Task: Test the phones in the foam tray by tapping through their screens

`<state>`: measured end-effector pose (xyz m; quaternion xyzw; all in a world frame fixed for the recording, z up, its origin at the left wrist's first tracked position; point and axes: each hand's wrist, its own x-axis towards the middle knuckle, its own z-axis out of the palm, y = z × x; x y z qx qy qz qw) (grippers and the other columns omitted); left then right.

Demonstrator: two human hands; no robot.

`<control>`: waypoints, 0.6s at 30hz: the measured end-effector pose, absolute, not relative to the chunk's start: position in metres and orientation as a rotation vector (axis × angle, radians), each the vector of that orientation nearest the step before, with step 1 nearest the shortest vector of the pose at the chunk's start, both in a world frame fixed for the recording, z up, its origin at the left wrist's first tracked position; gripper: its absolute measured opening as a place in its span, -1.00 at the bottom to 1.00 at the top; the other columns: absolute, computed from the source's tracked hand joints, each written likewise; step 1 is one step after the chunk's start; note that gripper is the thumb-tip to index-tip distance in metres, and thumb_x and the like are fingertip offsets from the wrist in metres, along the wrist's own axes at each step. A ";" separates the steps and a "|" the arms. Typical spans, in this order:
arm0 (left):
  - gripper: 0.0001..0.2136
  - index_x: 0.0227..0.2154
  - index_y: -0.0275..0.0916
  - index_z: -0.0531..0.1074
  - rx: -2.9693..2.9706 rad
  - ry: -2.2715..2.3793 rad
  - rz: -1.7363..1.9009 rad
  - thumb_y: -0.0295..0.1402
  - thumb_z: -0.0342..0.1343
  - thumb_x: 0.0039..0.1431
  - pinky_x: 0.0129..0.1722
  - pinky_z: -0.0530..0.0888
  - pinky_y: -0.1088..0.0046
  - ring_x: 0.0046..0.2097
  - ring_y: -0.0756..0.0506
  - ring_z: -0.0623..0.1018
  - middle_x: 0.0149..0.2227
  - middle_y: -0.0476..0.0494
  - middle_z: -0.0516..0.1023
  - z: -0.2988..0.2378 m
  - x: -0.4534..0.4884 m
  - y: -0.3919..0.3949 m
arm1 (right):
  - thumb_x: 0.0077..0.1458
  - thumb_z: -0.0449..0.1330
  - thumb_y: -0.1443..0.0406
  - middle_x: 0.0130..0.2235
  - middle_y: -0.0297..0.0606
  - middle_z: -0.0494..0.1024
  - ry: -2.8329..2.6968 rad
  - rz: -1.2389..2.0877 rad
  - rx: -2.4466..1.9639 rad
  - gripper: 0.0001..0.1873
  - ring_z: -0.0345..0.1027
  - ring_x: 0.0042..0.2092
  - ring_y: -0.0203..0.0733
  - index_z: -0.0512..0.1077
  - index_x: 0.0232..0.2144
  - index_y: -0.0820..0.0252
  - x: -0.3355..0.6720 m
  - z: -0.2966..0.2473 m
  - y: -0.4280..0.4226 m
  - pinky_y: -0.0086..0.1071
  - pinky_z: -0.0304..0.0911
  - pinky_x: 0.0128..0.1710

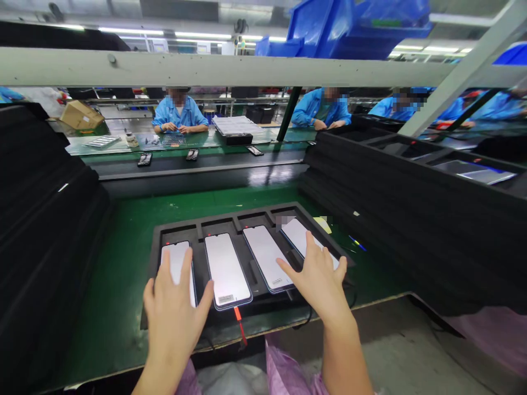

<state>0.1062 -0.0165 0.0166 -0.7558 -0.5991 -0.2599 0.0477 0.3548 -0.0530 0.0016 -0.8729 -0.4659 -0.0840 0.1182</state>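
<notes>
- left hand [175, 307] lies flat, fingers spread, on the screen [178, 269] at 9 o'clock in the black tray [156, 247]
- right hand [319, 280] likewise open, resting on the 3 o'clock screen [298, 233] (nothing clamped)
- looks like pressing or seating; lifting next would need an edge pinch
- tray sits on the green worktop [123, 230]

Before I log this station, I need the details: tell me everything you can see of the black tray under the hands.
The black tray looks like matte foam, moulded into four long slots side by side. It lies flat on the green mat, slightly skewed. Each slot holds a pale phone screen panel, face up. The left hand rests on the leftmost panel; the right hand lies over the rightmost, fingers spread. A red tab sticks out at its front edge.
</notes>
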 end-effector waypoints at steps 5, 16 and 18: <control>-0.41 0.22 -0.18 0.09 -2.420 -2.012 -0.132 -0.20 0.04 0.13 0.02 0.20 -0.14 -0.02 -0.40 0.45 0.23 -0.51 0.08 0.028 0.138 0.006 | 0.02 0.05 -0.04 -0.14 0.12 0.48 -1.469 -0.197 -2.658 -0.11 0.22 0.06 0.20 -0.06 0.21 0.45 0.358 0.007 -0.045 0.15 -0.19 0.10; -0.38 0.25 -0.13 -0.01 -2.471 -1.985 0.003 -0.14 0.02 0.16 0.11 0.06 -0.18 0.09 -0.45 0.36 0.25 -0.41 0.09 0.030 0.135 0.004 | 0.07 -0.01 -0.02 -0.20 0.11 0.50 -1.532 -0.370 -2.595 -0.14 0.29 -0.01 0.20 -0.08 0.22 0.49 0.362 0.000 -0.045 0.13 -0.08 0.08; -0.37 0.24 -0.13 0.00 -2.509 -1.957 -0.010 -0.11 0.03 0.15 0.11 0.07 -0.18 0.10 -0.45 0.35 0.24 -0.40 0.09 0.028 0.133 0.005 | 0.05 0.02 -0.03 -0.18 0.11 0.49 -1.531 -0.375 -2.581 -0.11 0.29 -0.02 0.20 -0.10 0.23 0.47 0.362 0.001 -0.046 0.13 -0.07 0.08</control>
